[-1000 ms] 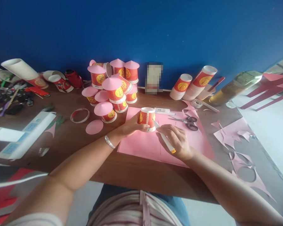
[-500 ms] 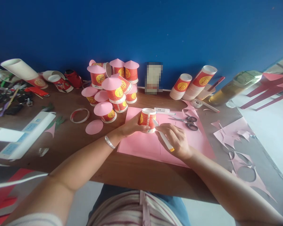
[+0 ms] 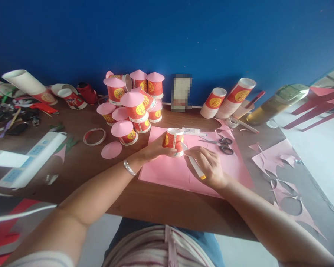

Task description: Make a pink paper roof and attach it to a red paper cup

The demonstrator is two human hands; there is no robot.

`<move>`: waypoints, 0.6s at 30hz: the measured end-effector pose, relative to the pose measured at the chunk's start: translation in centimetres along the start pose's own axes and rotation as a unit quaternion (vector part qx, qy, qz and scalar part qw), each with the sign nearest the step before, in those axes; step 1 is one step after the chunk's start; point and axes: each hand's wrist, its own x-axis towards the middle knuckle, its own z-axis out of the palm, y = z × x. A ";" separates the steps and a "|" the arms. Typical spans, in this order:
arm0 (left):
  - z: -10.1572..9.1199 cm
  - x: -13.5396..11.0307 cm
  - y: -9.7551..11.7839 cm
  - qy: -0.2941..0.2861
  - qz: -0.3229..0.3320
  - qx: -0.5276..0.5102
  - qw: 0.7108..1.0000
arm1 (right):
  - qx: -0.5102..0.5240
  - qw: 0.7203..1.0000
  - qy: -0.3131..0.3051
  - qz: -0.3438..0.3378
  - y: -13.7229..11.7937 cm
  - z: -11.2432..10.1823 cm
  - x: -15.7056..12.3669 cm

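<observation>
a red and white paper cup (image 3: 173, 141) stood upright above the front-middle of the bench (image 3: 144, 202), over a stack of pink paper sheets (image 3: 164, 172); whether its base touched the paper could not be told. the left hand (image 3: 155, 147) had its grip closed around the cup from the side, thumb across the lower front. the right hand (image 3: 210, 165) had its grip wrapped around a white cutter (image 3: 195, 165) with a yellow end, the tip pointing up against the cup's right side; how deep it went was too small to make out.

just beyond the cup lay a slim white case (image 3: 191, 130), and to the right of it a pair of dark-handled scissors (image 3: 225, 145), slightly open, on the pink paper. to the left, near the wrist with a silver bracelet (image 3: 129, 168), were a flat pink disc (image 3: 111, 150) and a cut ring (image 3: 94, 137).

behind these, cups with pink cone tops (image 3: 131, 99) were piled together. farther right leaned two stacks of cups (image 3: 215, 101), with a tape roll (image 3: 233, 122) and a tilted bottle (image 3: 275, 104) near them. pink scraps (image 3: 304, 216) lay along the right edge, a white power strip (image 3: 41, 148) on the left, and a blue wall (image 3: 167, 37) rose behind.
</observation>
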 end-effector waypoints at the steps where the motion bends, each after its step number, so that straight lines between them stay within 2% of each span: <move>1: 0.0 0.0 0.0 0.001 0.002 0.003 1.000 | 0.002 1.000 0.001 0.000 0.0 0.0 0.0; 10: 0.0 0.0 -0.3 0.005 0.001 0.018 1.000 | 0.007 1.000 0.006 -0.024 -0.3 0.1 0.2; 18: 0.2 0.0 -0.2 -0.008 -0.001 0.025 1.000 | 0.004 1.000 -0.005 -0.013 -0.1 0.1 0.2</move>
